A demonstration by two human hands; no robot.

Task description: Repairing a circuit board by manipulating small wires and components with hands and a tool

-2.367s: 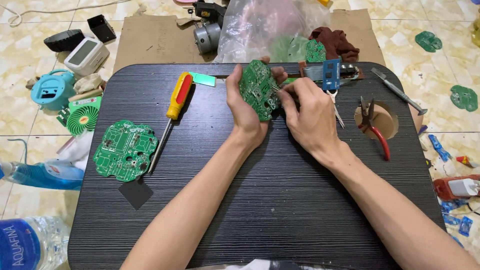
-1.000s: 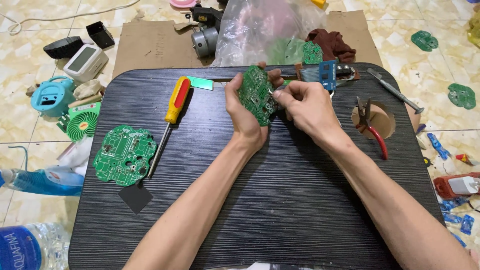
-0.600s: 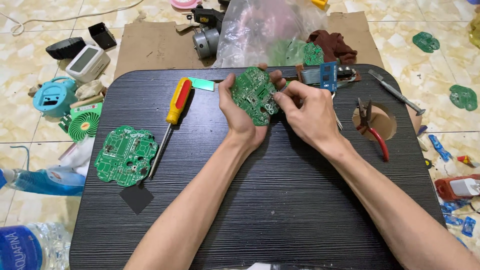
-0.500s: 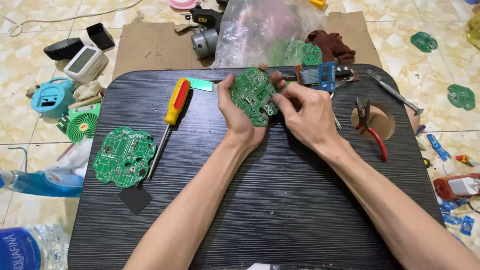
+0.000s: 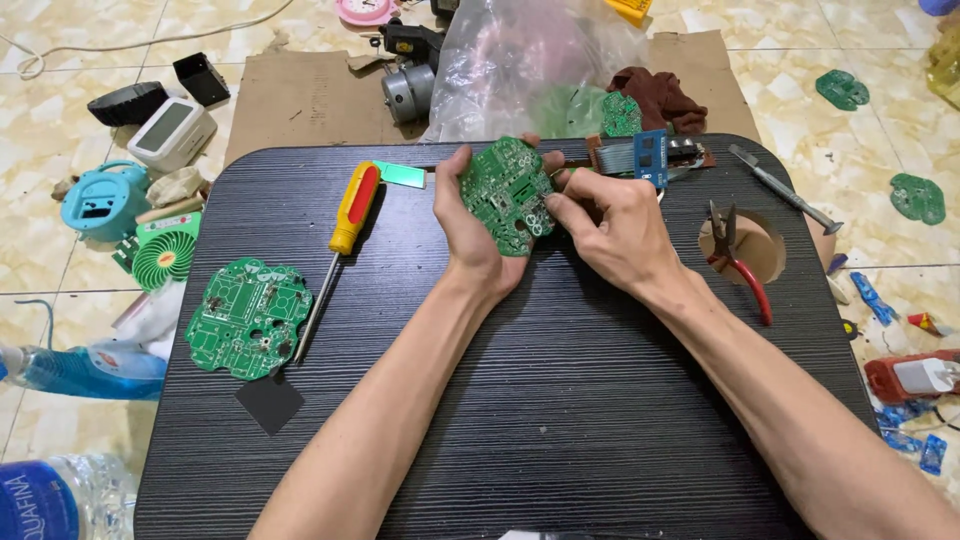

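Packages, labels and screens around the counter

A clear plastic bag (image 5: pixel 530 70) slumps on brown cardboard (image 5: pixel 300 100) just past the counter's (image 5: pixel 560 400) far edge. On the floor to the left lies a white device with a grey screen (image 5: pixel 165 125). A bottle's blue label (image 5: pixel 35 505) shows at the bottom left corner. At the right edge lies a red-and-white packet (image 5: pixel 915 375).

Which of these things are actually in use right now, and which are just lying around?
In use:
- round green circuit board, held upright
- left hand, cupping it
- right hand, grip at its edge

Lying about:
- second green board
- yellow-and-red screwdriver
- red-handled pliers
- plastic bag
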